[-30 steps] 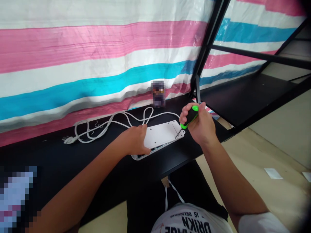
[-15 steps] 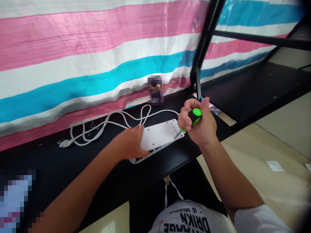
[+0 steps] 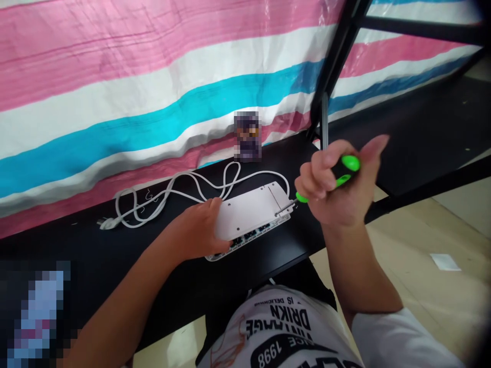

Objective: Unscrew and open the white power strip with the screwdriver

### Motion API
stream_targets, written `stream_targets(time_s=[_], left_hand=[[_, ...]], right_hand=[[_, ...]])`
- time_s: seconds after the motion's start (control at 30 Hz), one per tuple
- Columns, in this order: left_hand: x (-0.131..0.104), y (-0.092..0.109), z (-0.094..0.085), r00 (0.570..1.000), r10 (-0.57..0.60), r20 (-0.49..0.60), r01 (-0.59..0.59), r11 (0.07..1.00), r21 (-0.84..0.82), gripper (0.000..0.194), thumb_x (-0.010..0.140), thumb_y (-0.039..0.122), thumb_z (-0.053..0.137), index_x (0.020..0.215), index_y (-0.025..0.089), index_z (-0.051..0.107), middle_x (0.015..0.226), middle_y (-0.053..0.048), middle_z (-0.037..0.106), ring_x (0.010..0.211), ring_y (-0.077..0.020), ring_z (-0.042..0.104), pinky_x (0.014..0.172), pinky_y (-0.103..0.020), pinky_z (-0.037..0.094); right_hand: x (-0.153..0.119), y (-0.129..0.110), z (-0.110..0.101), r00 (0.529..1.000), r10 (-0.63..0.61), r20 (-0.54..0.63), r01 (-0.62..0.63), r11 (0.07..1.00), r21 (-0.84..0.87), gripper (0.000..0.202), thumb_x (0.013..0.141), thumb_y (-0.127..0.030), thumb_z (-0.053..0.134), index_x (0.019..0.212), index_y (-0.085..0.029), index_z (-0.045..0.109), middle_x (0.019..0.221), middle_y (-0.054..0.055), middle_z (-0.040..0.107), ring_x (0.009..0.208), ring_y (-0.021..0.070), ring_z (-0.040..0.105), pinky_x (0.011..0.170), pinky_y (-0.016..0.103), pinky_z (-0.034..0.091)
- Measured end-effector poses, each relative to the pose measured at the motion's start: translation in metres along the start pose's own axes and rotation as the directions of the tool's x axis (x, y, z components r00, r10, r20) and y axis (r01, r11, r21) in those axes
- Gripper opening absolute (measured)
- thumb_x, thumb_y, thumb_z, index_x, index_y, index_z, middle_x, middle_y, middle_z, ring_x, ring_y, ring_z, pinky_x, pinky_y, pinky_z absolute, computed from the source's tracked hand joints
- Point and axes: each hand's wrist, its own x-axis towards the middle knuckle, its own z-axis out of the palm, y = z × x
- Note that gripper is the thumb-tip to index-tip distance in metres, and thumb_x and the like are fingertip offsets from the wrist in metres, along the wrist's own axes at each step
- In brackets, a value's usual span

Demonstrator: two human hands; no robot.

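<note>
- Grasping screwdriver [image 3: 302, 197] with right grip [image 3: 343, 197], at right end of power strip [image 3: 249, 210].
- Holding strip's left end with left grip [image 3: 201, 230].
- Resting strip on surface [image 3: 88, 271], with open room before front edge.

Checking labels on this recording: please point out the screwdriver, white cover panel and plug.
Screwdriver [image 3: 302, 198]: head view, green collar at the handle's shaft end.
White cover panel [image 3: 249, 210]: head view, middle of its flat face.
Plug [image 3: 110, 223]: head view, its white body.
</note>
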Motion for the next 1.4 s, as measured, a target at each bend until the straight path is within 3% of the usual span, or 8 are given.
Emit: stream_targets(time_s=[0.3, 0.77, 0.87, 1.0, 1.07, 1.17, 1.27, 1.4], left_hand=[[-0.032, -0.026, -0.006, 0.987, -0.159, -0.027, 0.156, 0.984, -0.090, 0.068, 0.072, 0.057, 0.070, 0.125, 0.020, 0.046, 0.124, -0.014, 0.065, 0.108, -0.0345, 0.067, 0.090, -0.043, 0.052], [-0.058, -0.049, 0.007, 0.949, -0.263, -0.173, 0.239, 0.960, -0.148, 0.068, 0.074, 0.052, 0.071, 0.127, 0.019, 0.045, 0.127, -0.012, 0.063, 0.111, -0.0338, 0.066, 0.093, -0.043, 0.052], [-0.059, -0.051, 0.011, 0.946, -0.246, -0.209, 0.221, 0.966, -0.138, 0.066, 0.075, 0.050, 0.070, 0.126, 0.018, 0.045, 0.125, -0.013, 0.063, 0.111, -0.0336, 0.065, 0.094, -0.042, 0.052], [-0.056, -0.053, 0.020, 0.937, -0.202, -0.284, 0.184, 0.979, -0.088, 0.066, 0.075, 0.046, 0.071, 0.127, 0.017, 0.043, 0.126, -0.015, 0.062, 0.113, -0.0339, 0.064, 0.096, -0.043, 0.052], [-0.055, -0.055, 0.026, 0.928, -0.174, -0.330, 0.162, 0.985, -0.064, 0.068, 0.074, 0.044, 0.072, 0.128, 0.017, 0.043, 0.125, -0.015, 0.062, 0.112, -0.0341, 0.064, 0.095, -0.043, 0.053], [-0.054, -0.057, 0.034, 0.909, -0.120, -0.398, 0.117, 0.993, -0.033, 0.072, 0.074, 0.044, 0.072, 0.132, 0.015, 0.042, 0.121, -0.014, 0.063, 0.107, -0.0342, 0.065, 0.091, -0.044, 0.054], [-0.056, -0.061, 0.041, 0.898, -0.084, -0.432, 0.090, 0.996, -0.007, 0.073, 0.076, 0.045, 0.071, 0.135, 0.014, 0.040, 0.120, -0.015, 0.062, 0.106, -0.0343, 0.065, 0.089, -0.044, 0.055], [-0.058, -0.068, 0.049, 0.897, -0.085, -0.433, 0.093, 0.996, -0.002, 0.069, 0.075, 0.045, 0.071, 0.131, 0.016, 0.042, 0.118, -0.014, 0.061, 0.104, -0.0346, 0.066, 0.086, -0.044, 0.055]], right_hand=[[0.033, -0.040, -0.032, 0.962, -0.175, -0.210, 0.202, 0.973, 0.115, 0.039, 0.066, -0.049, 0.089, 0.068, -0.024, 0.059, 0.057, -0.007, 0.026, 0.046, 0.0078, 0.024, 0.039, 0.028, 0.017], [0.002, 0.051, -0.175, 0.760, -0.117, -0.639, 0.123, 0.992, -0.035, 0.026, 0.063, -0.020, 0.070, 0.061, -0.029, 0.046, 0.067, -0.002, 0.050, 0.060, 0.0197, 0.051, 0.050, 0.041, 0.045], [-0.016, 0.073, -0.179, 0.653, -0.128, -0.746, 0.139, 0.989, -0.048, 0.025, 0.066, -0.019, 0.072, 0.068, -0.028, 0.049, 0.076, -0.003, 0.059, 0.074, 0.0217, 0.065, 0.057, 0.043, 0.056], [-0.047, 0.083, -0.159, 0.636, -0.217, -0.741, -0.004, 0.959, -0.284, 0.029, 0.080, -0.033, 0.078, 0.091, -0.031, 0.052, 0.104, -0.001, 0.075, 0.103, 0.0235, 0.073, 0.083, 0.046, 0.062], [-0.064, 0.080, -0.150, 0.707, -0.289, -0.645, -0.178, 0.811, -0.558, 0.028, 0.087, -0.044, 0.073, 0.102, -0.028, 0.057, 0.109, 0.003, 0.077, 0.111, 0.0242, 0.072, 0.097, 0.049, 0.057], [-0.083, 0.072, -0.150, 0.878, -0.212, -0.430, -0.345, 0.344, -0.873, 0.033, 0.088, -0.049, 0.072, 0.109, -0.024, 0.069, 0.112, 0.007, 0.077, 0.109, 0.0285, 0.071, 0.103, 0.052, 0.052], [-0.087, 0.068, -0.157, 0.977, -0.058, -0.204, -0.200, 0.062, -0.978, 0.036, 0.091, -0.046, 0.070, 0.118, -0.022, 0.070, 0.116, 0.011, 0.075, 0.110, 0.0315, 0.069, 0.098, 0.049, 0.054], [-0.077, 0.069, -0.156, 0.994, 0.009, 0.107, 0.107, 0.008, -0.994, 0.034, 0.098, -0.032, 0.061, 0.129, -0.019, 0.065, 0.127, 0.014, 0.070, 0.120, 0.0297, 0.066, 0.106, 0.048, 0.052]])
